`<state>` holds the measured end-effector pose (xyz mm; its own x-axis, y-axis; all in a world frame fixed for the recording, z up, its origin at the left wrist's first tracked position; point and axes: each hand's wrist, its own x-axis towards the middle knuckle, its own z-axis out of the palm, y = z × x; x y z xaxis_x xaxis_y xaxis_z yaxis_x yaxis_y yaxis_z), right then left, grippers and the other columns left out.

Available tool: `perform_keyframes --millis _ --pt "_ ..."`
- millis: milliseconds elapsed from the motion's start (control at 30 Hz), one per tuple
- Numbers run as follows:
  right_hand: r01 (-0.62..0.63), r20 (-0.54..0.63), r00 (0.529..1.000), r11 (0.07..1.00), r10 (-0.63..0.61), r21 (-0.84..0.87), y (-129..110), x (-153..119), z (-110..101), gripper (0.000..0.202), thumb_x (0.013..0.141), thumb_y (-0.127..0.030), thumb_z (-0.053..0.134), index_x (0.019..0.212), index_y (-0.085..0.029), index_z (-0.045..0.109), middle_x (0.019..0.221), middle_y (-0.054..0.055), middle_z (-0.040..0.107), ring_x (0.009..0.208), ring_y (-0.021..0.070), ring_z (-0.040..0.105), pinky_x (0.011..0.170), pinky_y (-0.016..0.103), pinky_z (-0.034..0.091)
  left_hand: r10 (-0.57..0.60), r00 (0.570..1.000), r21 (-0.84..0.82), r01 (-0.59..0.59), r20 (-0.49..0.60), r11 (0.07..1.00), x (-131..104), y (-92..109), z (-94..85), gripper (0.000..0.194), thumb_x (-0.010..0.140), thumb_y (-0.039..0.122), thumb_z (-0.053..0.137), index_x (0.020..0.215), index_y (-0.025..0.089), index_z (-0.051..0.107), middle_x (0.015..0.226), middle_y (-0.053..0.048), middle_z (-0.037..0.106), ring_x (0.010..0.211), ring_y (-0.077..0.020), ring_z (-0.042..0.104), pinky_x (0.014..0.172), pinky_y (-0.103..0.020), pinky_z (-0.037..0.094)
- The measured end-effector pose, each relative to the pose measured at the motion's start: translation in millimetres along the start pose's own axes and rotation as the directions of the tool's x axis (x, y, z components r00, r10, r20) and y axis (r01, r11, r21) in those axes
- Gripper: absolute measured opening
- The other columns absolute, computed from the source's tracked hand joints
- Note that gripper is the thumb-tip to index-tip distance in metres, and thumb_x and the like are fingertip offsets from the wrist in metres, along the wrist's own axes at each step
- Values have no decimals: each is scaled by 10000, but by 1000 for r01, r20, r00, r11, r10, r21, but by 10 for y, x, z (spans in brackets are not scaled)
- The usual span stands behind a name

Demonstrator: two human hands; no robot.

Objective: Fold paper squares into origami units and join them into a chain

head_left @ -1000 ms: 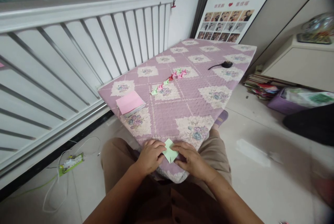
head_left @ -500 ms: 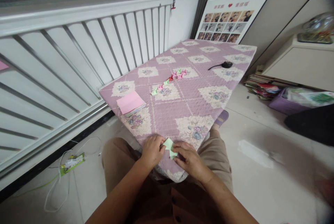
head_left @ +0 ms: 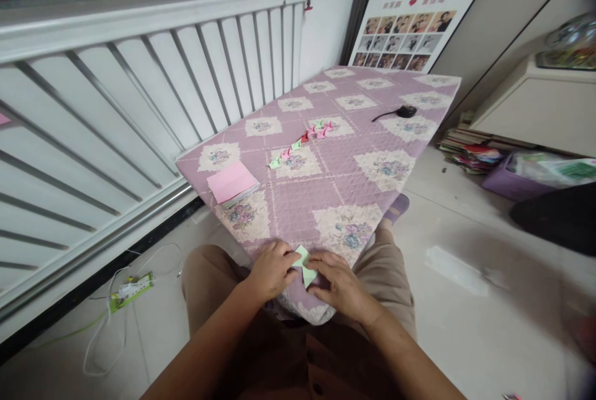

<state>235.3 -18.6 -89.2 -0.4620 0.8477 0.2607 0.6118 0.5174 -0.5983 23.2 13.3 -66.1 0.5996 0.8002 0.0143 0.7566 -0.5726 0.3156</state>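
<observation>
A small light-green folded paper (head_left: 308,272) lies at the near corner of the cloth-covered table (head_left: 298,210), between my hands. My left hand (head_left: 272,271) pinches its left edge, thumb and forefinger close together. On the other side my right hand (head_left: 336,281) grips the right part, its fingers on top and its thumb lower down. My fingertips hide some of the folds. Farther up the table stretches a crooked row of small folded paper pieces (head_left: 297,145) in green, pink and red. A stack of square paper sheets (head_left: 233,184), pink on top, sits at the left edge.
A black object with a thin tail (head_left: 406,112) lies on the table's far right. Along the left runs a white radiator (head_left: 186,83). On the floor are a power strip (head_left: 131,290) with cables, a purple bin (head_left: 516,179) and a pile of papers (head_left: 472,150).
My left fingers have shifted slightly on the green paper, and its left flap is more covered. My right hand stays almost in place. The view has moved a little.
</observation>
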Motion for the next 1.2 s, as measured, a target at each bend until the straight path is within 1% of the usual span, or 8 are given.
perform_keyframes --millis 200,400,500,667,767,967,1133,1200 --pt "-52 20 998 997 53 -48 -51 45 1 464 694 -220 730 1138 -235 597 1134 85 597 1083 260 529 905 417 400 65 995 142 -76 80 987 85 -4 -13 235 878 277 555 1107 241 593 986 -67 552 920 -233 491 795 -356 429" --pt "-18 -75 997 997 13 -75 -79 25 53 227 820 -210 595 1042 -241 625 1072 71 616 1041 229 546 883 384 405 67 997 81 -71 47 994 69 -20 -12 258 870 313 570 1120 249 590 1001 -66 554 954 -238 487 838 -372 419" --pt "-51 -113 993 994 41 -92 -82 49 86 130 874 -225 527 957 -223 626 1002 73 636 964 221 566 847 374 413 40 999 68 -42 33 997 50 4 -19 306 832 352 621 1118 248 595 1017 -66 554 970 -246 485 844 -380 420" --pt "-155 -141 981 980 137 -128 -103 174 100 174 915 -252 445 816 -197 577 795 57 618 780 201 568 733 333 420 -13 1000 54 14 -21 998 35 55 14 248 839 320 608 1076 249 618 1027 -59 554 973 -236 481 832 -366 425" --pt "-175 -137 977 982 164 -69 -121 256 61 210 925 -257 426 770 -200 556 725 33 603 710 181 559 689 308 414 -26 998 61 30 -55 998 59 59 40 162 875 274 553 1007 243 641 1038 -53 561 969 -222 479 819 -348 427" --pt "-134 -81 987 990 136 29 -99 278 -5 97 871 -290 543 877 -209 596 811 30 638 785 183 591 744 311 435 42 999 67 -40 -27 997 131 -17 74 185 922 277 487 960 232 663 983 -54 594 958 -205 486 856 -343 416" --pt "-88 -105 991 996 87 -2 -52 215 33 350 725 -259 694 1058 -221 593 1007 67 640 956 234 581 838 371 438 36 998 -14 -37 -48 999 161 -80 97 194 932 284 475 961 234 660 1012 -41 602 972 -194 489 864 -324 411" --pt "-80 -128 988 997 81 13 -52 219 37 309 745 -234 661 1049 -217 606 994 71 642 954 234 580 846 376 440 27 999 -80 -30 -43 996 182 -88 77 195 932 264 467 973 224 654 1023 -46 599 989 -195 486 888 -329 401"
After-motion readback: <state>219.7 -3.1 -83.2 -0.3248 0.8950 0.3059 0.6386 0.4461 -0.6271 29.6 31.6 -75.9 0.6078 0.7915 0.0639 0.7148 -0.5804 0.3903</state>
